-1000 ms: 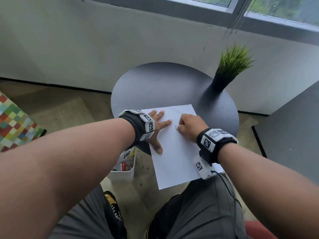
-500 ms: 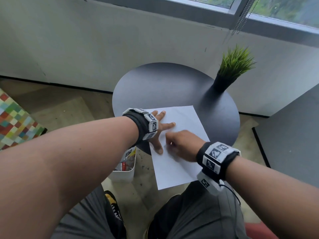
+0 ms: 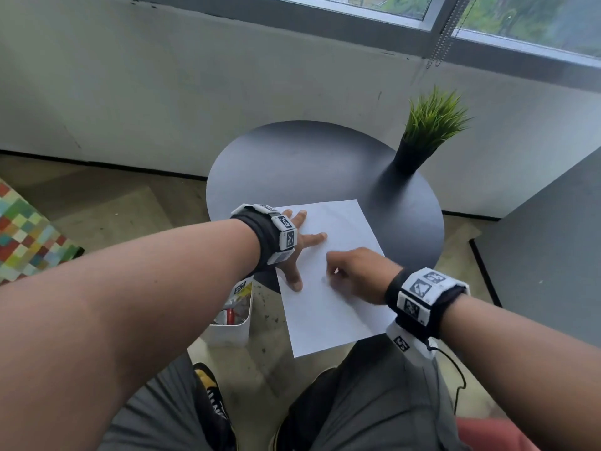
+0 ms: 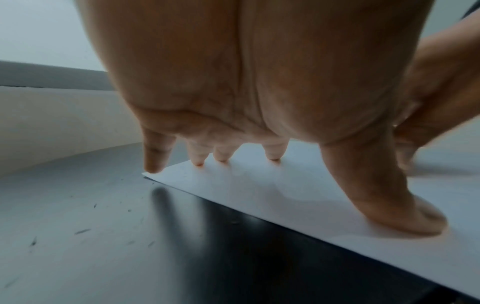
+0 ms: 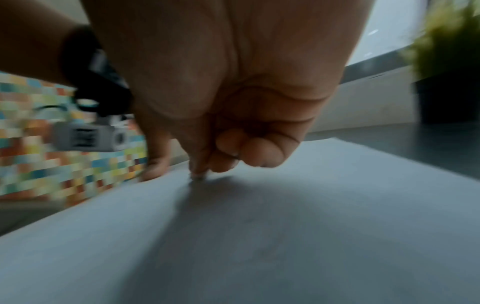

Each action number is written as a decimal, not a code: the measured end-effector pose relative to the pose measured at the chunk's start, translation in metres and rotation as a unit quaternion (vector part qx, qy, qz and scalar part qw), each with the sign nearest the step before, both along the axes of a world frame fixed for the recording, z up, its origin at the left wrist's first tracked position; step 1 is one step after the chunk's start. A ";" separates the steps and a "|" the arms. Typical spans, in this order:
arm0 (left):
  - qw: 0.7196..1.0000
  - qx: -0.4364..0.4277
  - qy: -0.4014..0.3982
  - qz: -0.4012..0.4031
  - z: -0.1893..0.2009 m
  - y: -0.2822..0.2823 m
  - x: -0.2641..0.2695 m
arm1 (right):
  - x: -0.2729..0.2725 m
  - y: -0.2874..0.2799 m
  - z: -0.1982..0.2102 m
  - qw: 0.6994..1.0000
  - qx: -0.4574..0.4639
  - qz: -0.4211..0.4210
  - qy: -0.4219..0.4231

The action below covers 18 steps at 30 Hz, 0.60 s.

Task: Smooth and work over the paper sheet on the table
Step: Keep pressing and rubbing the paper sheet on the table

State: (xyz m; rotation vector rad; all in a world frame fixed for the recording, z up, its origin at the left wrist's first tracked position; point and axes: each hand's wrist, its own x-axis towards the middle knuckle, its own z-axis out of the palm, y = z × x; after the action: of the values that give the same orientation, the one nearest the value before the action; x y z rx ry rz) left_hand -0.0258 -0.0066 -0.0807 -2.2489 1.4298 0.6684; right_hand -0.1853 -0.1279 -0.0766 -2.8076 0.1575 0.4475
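My left hand (image 3: 294,252) lay flat, pinning the paper sheet (image 3: 338,281); my right hand (image 3: 354,271), seemingly curled empty, should press evenly.

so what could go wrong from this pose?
1. The paper overhangs the near edge of the table; pressing the unsupported part would likely bend or crease it.
2. Only the left hand, fingers spread along the left edge, pins it. If that slips, the sheet may skid.
3. The right hand works with curled fingertips; a nail could scuff or tear it.
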 end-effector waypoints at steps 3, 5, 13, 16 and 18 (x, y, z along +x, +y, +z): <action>1.000 0.006 -0.021 -0.019 0.005 -0.006 -0.001 | 0.006 -0.031 -0.002 0.984 -0.009 -0.179 -0.009; 1.000 0.015 -0.020 -0.016 0.007 -0.011 -0.001 | 0.006 -0.031 -0.004 0.982 -0.029 -0.188 -0.009; 0.999 -0.023 0.011 0.037 -0.007 0.002 -0.008 | 0.000 0.005 0.000 0.999 0.015 -0.033 -0.011; 0.998 -0.026 0.017 0.046 -0.008 0.001 -0.006 | 0.008 -0.018 0.000 0.987 -0.019 -0.158 -0.026; 0.999 -0.024 0.015 0.046 -0.008 0.000 -0.005 | 0.008 -0.005 0.000 0.991 -0.037 -0.123 -0.027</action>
State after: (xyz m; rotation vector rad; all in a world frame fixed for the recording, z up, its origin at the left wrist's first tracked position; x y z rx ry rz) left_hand -0.0313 -0.0067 -0.0889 -2.3642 1.3761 0.7062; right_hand -0.1775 -0.1330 -0.0764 -2.8194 0.5104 0.3121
